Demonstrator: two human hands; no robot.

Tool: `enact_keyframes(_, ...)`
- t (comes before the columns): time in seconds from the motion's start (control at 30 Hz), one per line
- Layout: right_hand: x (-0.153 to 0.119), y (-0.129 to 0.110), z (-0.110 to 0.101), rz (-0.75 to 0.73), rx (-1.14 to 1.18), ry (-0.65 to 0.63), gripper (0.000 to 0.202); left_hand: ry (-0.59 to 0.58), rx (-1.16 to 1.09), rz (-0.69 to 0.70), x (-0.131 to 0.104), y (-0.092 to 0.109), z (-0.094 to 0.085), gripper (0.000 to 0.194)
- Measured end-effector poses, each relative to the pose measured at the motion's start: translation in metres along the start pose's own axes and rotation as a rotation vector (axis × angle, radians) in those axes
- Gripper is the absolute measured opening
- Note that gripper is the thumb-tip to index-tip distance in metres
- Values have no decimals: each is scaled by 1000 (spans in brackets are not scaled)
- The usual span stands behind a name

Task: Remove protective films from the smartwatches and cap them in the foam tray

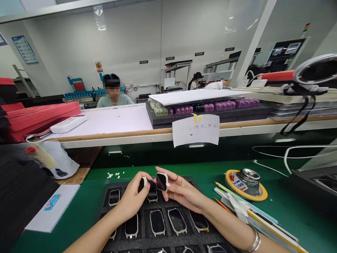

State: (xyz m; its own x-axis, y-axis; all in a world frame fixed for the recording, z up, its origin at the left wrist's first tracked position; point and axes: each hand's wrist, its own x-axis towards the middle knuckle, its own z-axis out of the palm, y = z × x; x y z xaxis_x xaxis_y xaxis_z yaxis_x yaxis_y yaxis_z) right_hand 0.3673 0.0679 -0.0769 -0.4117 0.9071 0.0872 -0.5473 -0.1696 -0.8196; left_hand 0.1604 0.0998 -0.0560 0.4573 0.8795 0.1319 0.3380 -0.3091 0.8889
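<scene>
Fingers closed: left hand (133, 199) pinches pale-rimmed watch case (141, 185), right hand (188, 195) grips second watch case (161, 181), both over foam tray (143, 225). Apparently mid-handling; any set-down calls for careful alignment.

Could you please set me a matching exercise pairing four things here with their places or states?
1. Note
2. Bracelet
3. Foam tray
4. Blue packet

A. Around the right forearm
B. On the white board
C. Hanging at the shelf's front edge
D. Holding watches

Pairs: 1-C, 2-A, 3-D, 4-B
</scene>
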Motion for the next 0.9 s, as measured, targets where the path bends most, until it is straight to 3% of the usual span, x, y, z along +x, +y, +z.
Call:
enact_keyframes(0.4, -7, -1, -3, 154, 6, -89, 51, -82, 46, 29, -13, 10, 7, 8)
enact_keyframes(0.63, -6, 1, -3, 121, -42, -138, 47, -113, 74, 65, -13, 10, 3, 6)
enact_keyframes(0.9, -7, 2, 0, 94, -95, -102, 47, -115, 63, 57, -14, 11, 2, 8)
